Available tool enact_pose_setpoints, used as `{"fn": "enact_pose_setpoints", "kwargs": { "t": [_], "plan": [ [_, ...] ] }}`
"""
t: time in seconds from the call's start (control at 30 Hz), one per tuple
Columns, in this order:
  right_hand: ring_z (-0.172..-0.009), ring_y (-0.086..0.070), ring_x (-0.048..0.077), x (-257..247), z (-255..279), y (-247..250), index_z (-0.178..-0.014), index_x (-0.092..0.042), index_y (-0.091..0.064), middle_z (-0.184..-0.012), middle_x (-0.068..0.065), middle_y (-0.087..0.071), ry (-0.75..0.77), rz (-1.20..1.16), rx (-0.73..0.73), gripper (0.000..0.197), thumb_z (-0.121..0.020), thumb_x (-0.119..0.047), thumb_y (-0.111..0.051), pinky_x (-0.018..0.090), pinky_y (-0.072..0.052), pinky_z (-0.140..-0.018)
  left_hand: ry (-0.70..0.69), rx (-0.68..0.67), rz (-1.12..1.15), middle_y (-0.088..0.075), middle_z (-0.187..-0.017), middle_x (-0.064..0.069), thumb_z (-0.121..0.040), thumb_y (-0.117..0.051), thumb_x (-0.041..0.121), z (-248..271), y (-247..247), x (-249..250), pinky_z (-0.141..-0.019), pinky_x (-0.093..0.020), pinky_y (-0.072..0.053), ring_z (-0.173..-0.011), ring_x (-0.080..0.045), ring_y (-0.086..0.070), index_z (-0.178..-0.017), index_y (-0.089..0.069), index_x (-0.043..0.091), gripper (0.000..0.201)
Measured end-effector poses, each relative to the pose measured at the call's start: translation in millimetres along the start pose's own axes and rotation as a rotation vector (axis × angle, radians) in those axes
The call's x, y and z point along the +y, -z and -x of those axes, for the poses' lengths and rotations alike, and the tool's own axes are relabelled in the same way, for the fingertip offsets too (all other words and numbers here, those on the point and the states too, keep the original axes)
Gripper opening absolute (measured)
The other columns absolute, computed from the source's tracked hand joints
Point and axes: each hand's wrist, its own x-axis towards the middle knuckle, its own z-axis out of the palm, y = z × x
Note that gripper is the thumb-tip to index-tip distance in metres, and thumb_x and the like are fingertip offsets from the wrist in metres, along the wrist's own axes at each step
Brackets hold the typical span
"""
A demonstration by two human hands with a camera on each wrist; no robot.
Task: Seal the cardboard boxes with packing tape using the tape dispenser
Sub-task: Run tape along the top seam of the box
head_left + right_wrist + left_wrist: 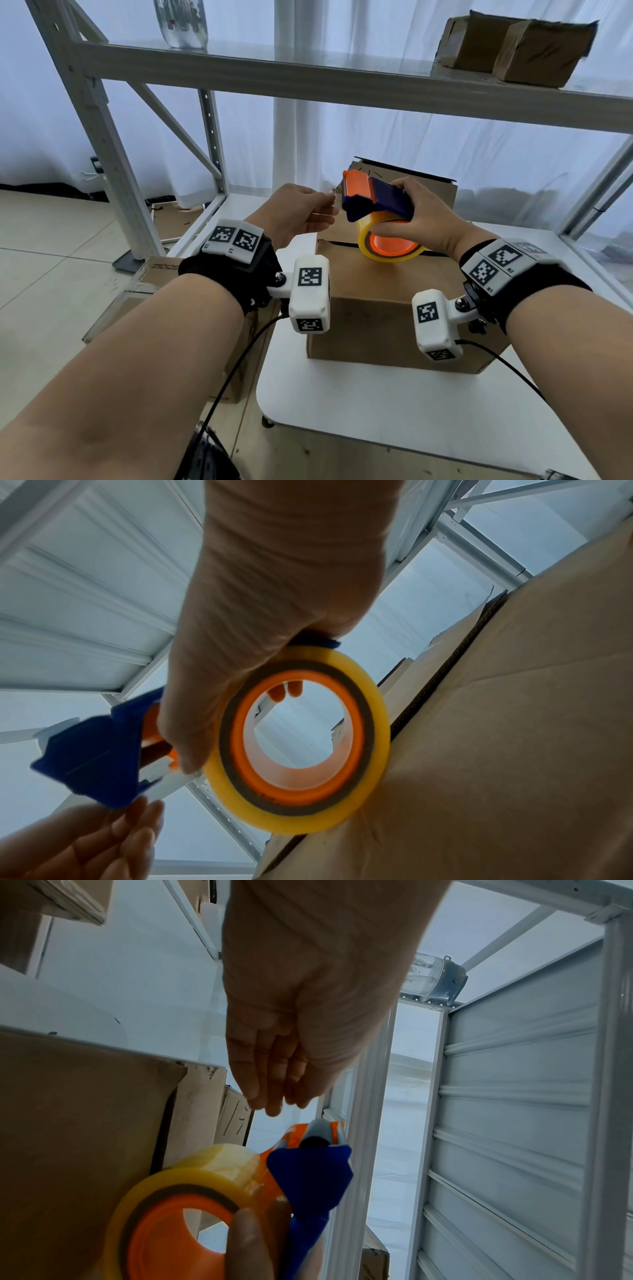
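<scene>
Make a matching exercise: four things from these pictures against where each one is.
Things:
1. tape dispenser
2. cardboard box
3. bottle
4. left hand

Places:
A. on the upper shelf, left end
B. on the white table
C. gripped in the right hand
D. fingers by the dispenser's orange front end

Pairs: 1-C, 2-B, 3-A, 4-D

The blue-and-orange tape dispenser [376, 202] sits above the brown cardboard box [394, 298] on the white table [359, 404], left hand [301, 212] just left of it, right hand [424, 219] on its right.
</scene>
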Motion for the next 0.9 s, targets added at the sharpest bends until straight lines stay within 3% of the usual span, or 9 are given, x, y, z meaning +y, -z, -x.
{"fn": "enact_pose_setpoints", "kwargs": {
  "t": [0.07, 0.23, 0.3, 0.4, 0.5, 0.63, 0.77, 0.9],
  "plan": [
    [-0.097, -0.056, 0.021, -2.5, 0.2, -1.0, -0.119, -0.017, -0.046, -0.11, 0.002, -0.055, -0.01, -0.015, 0.018, 0.066, -0.071, -0.047, -0.079, 0.035, -0.048, -0.086, 0.006, 0.006, 0.023, -0.068, -0.076, -0.01, -0.092, -0.061, 0.013, 0.9, -1.6, 0.8, -0.065, -0.022, -0.057, -0.068, -0.017, -0.065, -0.086, -0.062, 0.002, 0.012],
    [-0.088, -0.054, 0.019, -8.1, -3.7, -0.8, -0.109, -0.013, -0.049, -0.103, 0.002, -0.055, 0.002, 0.048, 0.064, 0.048, -0.076, -0.035, -0.077, 0.021, -0.043, -0.071, 0.034, 0.005, 0.034, -0.067, -0.073, -0.01, -0.088, -0.065, 0.01, 3.2, 0.3, 2.6, -0.061, -0.02, -0.056, -0.066, -0.016, -0.065, -0.085, -0.063, 0.0, 0.01],
    [-0.089, -0.056, 0.02, -11.6, -6.9, -0.3, -0.11, -0.011, -0.051, -0.102, 0.002, -0.057, 0.018, 0.062, 0.044, 0.046, -0.077, -0.03, -0.077, 0.023, -0.044, -0.072, 0.043, 0.009, 0.034, -0.067, -0.067, -0.008, -0.088, -0.065, 0.007, 3.8, 2.3, 2.8, -0.057, -0.018, -0.055, -0.061, -0.013, -0.064, -0.081, -0.063, 0.001, 0.009],
    [-0.097, -0.058, 0.02, -14.6, -9.3, -3.8, -0.12, -0.02, -0.048, -0.109, -0.003, -0.059, 0.059, 0.059, 0.005, 0.047, -0.08, -0.029, -0.072, 0.035, -0.048, -0.087, 0.042, 0.032, 0.018, -0.066, -0.056, -0.003, -0.087, -0.064, 0.004, 4.8, 4.0, 2.9, -0.055, -0.016, -0.054, -0.052, -0.009, -0.063, -0.079, -0.061, 0.002, 0.01],
    [-0.098, -0.056, 0.018, -17.6, -10.9, -6.0, -0.124, -0.026, -0.048, -0.112, -0.002, -0.058, 0.072, 0.18, -0.018, 0.05, -0.08, -0.041, -0.069, 0.041, -0.048, -0.09, 0.035, 0.049, -0.008, -0.065, -0.053, -0.002, -0.089, -0.062, 0.003, 5.7, 5.9, 2.0, -0.054, -0.016, -0.053, -0.049, -0.007, -0.062, -0.077, -0.06, 0.002, 0.012],
    [-0.092, -0.052, 0.018, -23.4, -10.9, -5.5, -0.121, -0.022, -0.048, -0.106, -0.001, -0.055, 0.073, 0.328, -0.021, 0.067, -0.072, -0.062, -0.068, 0.031, -0.042, -0.078, 0.02, 0.06, -0.042, -0.064, -0.052, 0.0, -0.09, -0.061, 0.004, 6.8, 9.4, 1.0, -0.053, -0.015, -0.052, -0.048, -0.006, -0.061, -0.074, -0.06, 0.004, 0.016],
    [-0.094, -0.05, 0.016, -26.1, -13.0, -2.2, -0.125, -0.023, -0.047, -0.109, 0.0, -0.056, 0.119, 0.392, -0.023, 0.069, -0.072, -0.063, -0.068, 0.027, -0.035, -0.079, 0.008, 0.066, -0.073, -0.064, -0.055, -0.001, -0.09, -0.062, 0.006, 7.5, 11.8, 2.3, -0.052, -0.016, -0.052, -0.048, -0.005, -0.06, -0.073, -0.061, 0.004, 0.017],
    [-0.09, -0.05, 0.016, -32.3, -15.6, 4.3, -0.12, -0.024, -0.05, -0.101, -0.003, -0.056, 0.142, 0.427, -0.024, 0.064, -0.072, -0.063, -0.068, 0.026, -0.035, -0.075, -0.005, 0.093, -0.096, -0.062, -0.063, -0.005, -0.09, -0.061, 0.006, 4.8, 10.0, 3.9, -0.052, -0.016, -0.051, -0.049, -0.005, -0.059, -0.073, -0.059, 0.004, 0.017]
  ]
}}
